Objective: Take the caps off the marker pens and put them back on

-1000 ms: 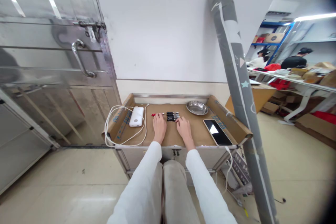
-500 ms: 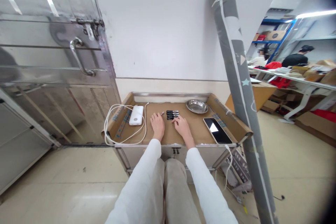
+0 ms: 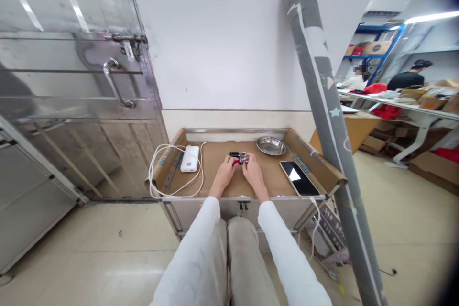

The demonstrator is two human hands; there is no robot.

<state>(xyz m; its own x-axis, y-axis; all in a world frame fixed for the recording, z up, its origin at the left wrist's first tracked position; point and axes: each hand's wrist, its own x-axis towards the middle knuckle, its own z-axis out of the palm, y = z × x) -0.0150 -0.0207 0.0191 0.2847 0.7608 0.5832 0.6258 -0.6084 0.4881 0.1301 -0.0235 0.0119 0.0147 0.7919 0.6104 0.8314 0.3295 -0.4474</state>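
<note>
Several slim black sticks with silvery ends, like pens [image 3: 236,154], lie side by side on the brown cardboard [image 3: 215,149] covering the tray top. At their near left edge, my left hand [image 3: 225,173] is closed, its fingertips pinching a small red thing [image 3: 235,162] whose kind is too small to make out. From the other side my right hand [image 3: 253,172] reaches in with bent fingers, touching the silvery ends at the right of the row. Its fingertips partly cover whatever they grip.
A white power bank [image 3: 190,159] with a looped white cable [image 3: 152,172] lies left. To the right are a shallow metal bowl [image 3: 271,146] and a phone [image 3: 299,178]. A long grey roll [image 3: 332,110] leans against the wall. Two people sit in the far right background.
My left hand has moved right to the row of sticks, and a red thing now shows at its fingertips. My right hand has shifted slightly right and up. The view has shifted slightly.
</note>
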